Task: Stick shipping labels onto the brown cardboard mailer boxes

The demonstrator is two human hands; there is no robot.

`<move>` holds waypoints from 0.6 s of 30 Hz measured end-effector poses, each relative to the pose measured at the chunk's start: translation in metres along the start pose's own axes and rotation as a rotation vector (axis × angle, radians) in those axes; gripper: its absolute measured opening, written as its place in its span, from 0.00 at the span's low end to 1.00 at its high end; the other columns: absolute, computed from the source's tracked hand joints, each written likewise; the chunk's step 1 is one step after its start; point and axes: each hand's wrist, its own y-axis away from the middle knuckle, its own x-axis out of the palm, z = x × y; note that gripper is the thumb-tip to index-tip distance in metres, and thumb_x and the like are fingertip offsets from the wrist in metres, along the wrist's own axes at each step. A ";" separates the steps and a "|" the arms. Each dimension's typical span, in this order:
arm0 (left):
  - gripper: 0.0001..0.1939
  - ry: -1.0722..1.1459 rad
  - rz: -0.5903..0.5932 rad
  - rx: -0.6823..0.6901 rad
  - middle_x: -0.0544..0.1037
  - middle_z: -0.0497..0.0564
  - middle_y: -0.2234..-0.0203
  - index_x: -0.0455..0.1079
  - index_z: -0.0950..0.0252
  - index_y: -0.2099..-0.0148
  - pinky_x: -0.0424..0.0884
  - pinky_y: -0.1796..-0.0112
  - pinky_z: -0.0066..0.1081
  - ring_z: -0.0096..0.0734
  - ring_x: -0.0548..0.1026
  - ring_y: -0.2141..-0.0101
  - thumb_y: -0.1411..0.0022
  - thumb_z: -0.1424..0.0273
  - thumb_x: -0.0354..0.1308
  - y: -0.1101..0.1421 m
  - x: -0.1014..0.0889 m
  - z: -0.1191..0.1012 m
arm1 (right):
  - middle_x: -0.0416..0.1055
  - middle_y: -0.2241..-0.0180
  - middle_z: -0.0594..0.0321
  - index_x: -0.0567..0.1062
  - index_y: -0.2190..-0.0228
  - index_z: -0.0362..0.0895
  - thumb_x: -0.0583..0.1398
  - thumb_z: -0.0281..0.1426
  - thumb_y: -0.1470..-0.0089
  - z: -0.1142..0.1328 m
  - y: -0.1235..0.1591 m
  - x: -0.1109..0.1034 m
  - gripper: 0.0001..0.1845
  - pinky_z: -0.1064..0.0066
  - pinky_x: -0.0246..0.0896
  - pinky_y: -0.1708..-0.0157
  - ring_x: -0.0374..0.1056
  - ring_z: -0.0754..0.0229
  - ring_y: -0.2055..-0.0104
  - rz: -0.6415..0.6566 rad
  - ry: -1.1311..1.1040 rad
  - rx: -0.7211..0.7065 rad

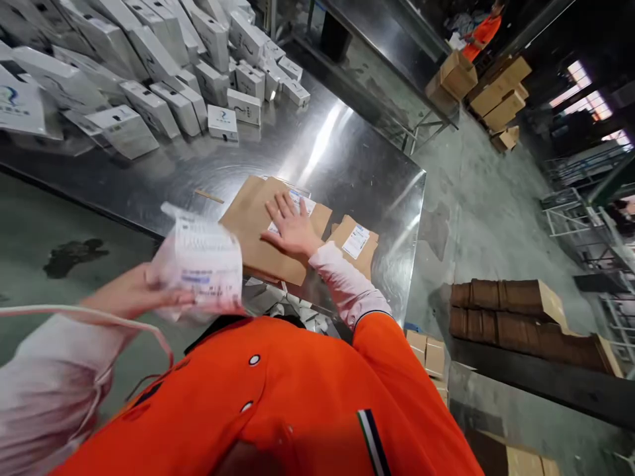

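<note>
Brown paper envelopes (262,228) lie on the steel worktop (367,158). Your right hand (292,228) presses spread flat on one, just beside a labelled envelope (354,248). Your left hand (133,291) grips a white plastic-wrapped packet (198,261) near the edge, with white boxes (149,86) heaped far beyond.

The right hand (292,228) lies with fingers spread on a kraft paper mailer (253,231) on the steel surface (357,165), a second kraft mailer (354,246) just beside them. The left hand (133,291) grips a white plastic-wrapped packet (198,261); white boxes (163,59) lie heaped well beyond the fingers.
</note>
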 end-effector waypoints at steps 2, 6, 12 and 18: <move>0.22 0.151 0.021 0.053 0.88 0.58 0.64 0.83 0.61 0.69 0.81 0.49 0.51 0.62 0.85 0.55 0.69 0.60 0.80 -0.024 0.012 -0.040 | 0.60 0.26 0.50 0.70 0.32 0.42 0.61 0.41 0.31 0.015 0.020 0.006 0.31 0.42 0.37 0.21 0.51 0.45 0.21 -0.022 -0.083 -0.156; 0.35 0.384 0.029 0.118 0.88 0.63 0.60 0.81 0.67 0.63 0.78 0.43 0.53 0.63 0.84 0.50 0.77 0.59 0.85 -0.068 0.052 -0.083 | 0.77 0.42 0.43 0.79 0.45 0.38 0.64 0.38 0.35 0.024 0.068 0.022 0.22 0.53 0.66 0.33 0.71 0.48 0.37 -0.364 -0.391 0.546; 0.40 0.290 0.153 0.049 0.88 0.59 0.59 0.82 0.65 0.62 0.79 0.43 0.52 0.65 0.83 0.49 0.82 0.54 0.86 -0.070 0.067 -0.080 | 0.79 0.70 0.61 0.80 0.69 0.41 0.60 0.44 0.34 -0.001 0.110 0.029 0.20 0.69 0.74 0.61 0.74 0.59 0.65 -0.521 -0.692 0.923; 0.36 0.345 0.123 -0.008 0.88 0.52 0.55 0.83 0.61 0.62 0.77 0.39 0.54 0.71 0.76 0.40 0.79 0.60 0.86 -0.047 0.044 -0.081 | 0.83 0.59 0.56 0.80 0.55 0.39 0.59 0.45 0.35 -0.040 0.144 0.000 0.22 0.68 0.76 0.55 0.77 0.58 0.58 -0.820 -0.971 0.974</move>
